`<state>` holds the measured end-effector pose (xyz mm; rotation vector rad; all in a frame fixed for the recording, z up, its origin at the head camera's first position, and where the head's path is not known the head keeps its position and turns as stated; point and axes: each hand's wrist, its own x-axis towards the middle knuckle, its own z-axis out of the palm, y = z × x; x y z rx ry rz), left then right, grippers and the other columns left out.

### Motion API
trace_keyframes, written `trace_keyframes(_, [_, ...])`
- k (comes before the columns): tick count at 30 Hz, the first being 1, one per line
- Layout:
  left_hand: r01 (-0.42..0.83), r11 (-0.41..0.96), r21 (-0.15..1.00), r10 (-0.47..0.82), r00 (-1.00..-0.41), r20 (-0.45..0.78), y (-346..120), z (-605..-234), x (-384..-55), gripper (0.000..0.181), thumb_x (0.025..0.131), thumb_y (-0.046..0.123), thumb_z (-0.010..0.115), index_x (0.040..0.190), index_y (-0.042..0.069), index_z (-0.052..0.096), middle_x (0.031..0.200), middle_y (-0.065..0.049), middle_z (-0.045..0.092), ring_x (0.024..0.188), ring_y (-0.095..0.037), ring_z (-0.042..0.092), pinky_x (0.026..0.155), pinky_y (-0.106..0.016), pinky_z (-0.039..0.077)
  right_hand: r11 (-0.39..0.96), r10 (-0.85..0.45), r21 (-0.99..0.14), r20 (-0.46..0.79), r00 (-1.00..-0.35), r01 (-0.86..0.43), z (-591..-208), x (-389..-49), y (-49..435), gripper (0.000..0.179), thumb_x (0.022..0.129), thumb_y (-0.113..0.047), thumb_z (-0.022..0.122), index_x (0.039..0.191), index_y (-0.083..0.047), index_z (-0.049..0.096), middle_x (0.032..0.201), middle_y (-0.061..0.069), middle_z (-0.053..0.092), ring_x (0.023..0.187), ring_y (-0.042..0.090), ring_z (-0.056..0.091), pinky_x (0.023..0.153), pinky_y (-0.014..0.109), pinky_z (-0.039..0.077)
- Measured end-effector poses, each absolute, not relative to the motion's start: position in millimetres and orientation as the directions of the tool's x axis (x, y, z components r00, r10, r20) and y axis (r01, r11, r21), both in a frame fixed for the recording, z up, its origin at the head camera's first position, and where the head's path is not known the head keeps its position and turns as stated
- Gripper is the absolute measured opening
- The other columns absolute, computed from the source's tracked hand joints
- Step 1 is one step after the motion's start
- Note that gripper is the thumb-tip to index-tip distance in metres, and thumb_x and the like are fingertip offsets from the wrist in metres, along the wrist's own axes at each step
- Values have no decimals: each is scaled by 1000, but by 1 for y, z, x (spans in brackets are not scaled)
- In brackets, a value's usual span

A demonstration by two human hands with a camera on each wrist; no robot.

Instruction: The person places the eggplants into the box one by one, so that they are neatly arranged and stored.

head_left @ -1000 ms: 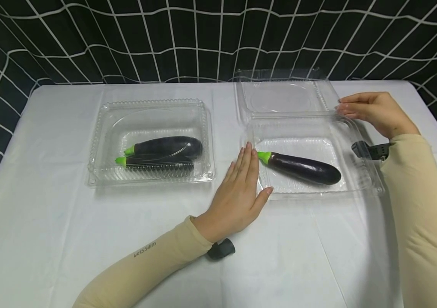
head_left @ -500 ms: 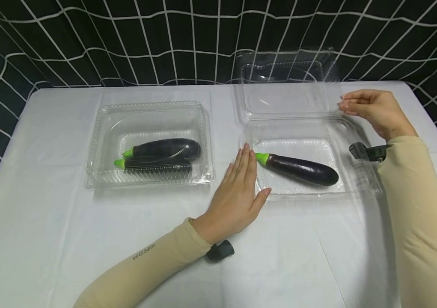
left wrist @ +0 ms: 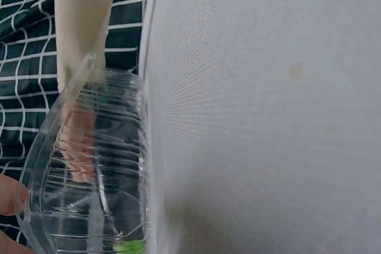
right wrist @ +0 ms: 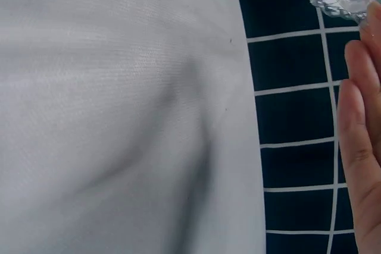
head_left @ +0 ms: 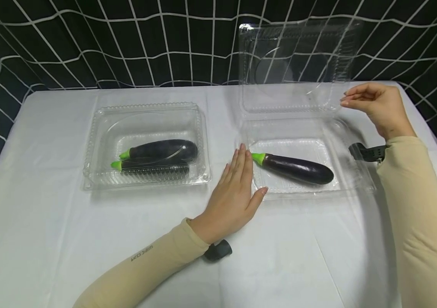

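Note:
On the right of the table a clear plastic clamshell container [head_left: 291, 128] lies open, with one dark purple eggplant [head_left: 297, 168] in its base, green stem to the left. My left hand [head_left: 231, 196] rests flat against the base's left side, fingers straight and thumb at the front corner. At the raised lid [head_left: 295, 97], my right hand [head_left: 382, 107] pinches the right edge between thumb and fingers. The right wrist view has the fingers [right wrist: 357, 123] at the lid's crimped rim. Through the ribbed wall in the left wrist view, the eggplant's green stem [left wrist: 128, 246] shows.
To the left sits a closed clamshell container [head_left: 100, 128] holding two eggplants [head_left: 164, 149]. Both containers stand on a white cloth-covered table [head_left: 156, 273]. A black backdrop with a white grid [head_left: 141, 42] rises behind the far edge.
The container's lid has swung higher and stands more upright, and the right hand has risen slightly with it. The left hand keeps its place against the base.

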<state>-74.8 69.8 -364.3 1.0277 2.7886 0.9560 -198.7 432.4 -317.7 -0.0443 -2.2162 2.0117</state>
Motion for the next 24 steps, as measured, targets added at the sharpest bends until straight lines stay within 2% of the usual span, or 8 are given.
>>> trace_keyframes(6, [579,589,564,594,-783,184,71,-364,-75,71,102,35,36,146,-9,1,155,-22,-6,143,-29,-4,115,-43,10,39,131,-989,145,-981,-141,-318,-192,433,20,70,20,70,87,9,69,79,7,70,72,14,68,65,17,54])
trace_keyframes(11, [577,590,565,593,-785,183,71,-364,-75,71,102,35,36,146,-10,3,155,-22,-8,143,-31,-3,115,-41,9,42,134,-984,180,-974,-176,-320,-188,434,17,71,19,71,86,13,69,79,9,70,73,16,68,68,18,54])
trace_keyframes(19, [574,579,578,593,-784,185,70,-363,-74,71,102,34,36,146,-10,3,154,-24,-8,142,-27,-9,115,-40,7,75,140,-986,161,-977,-152,-321,-182,436,13,76,14,70,89,12,69,81,8,71,77,16,67,72,17,52])
trace_keyframes(24, [583,575,574,597,-779,194,71,-364,-74,70,102,34,36,146,-11,3,154,-24,-8,143,-32,-4,115,-41,8,53,128,-987,160,-979,-154,-323,-175,438,13,78,13,69,91,13,69,83,9,72,78,17,68,76,18,52])
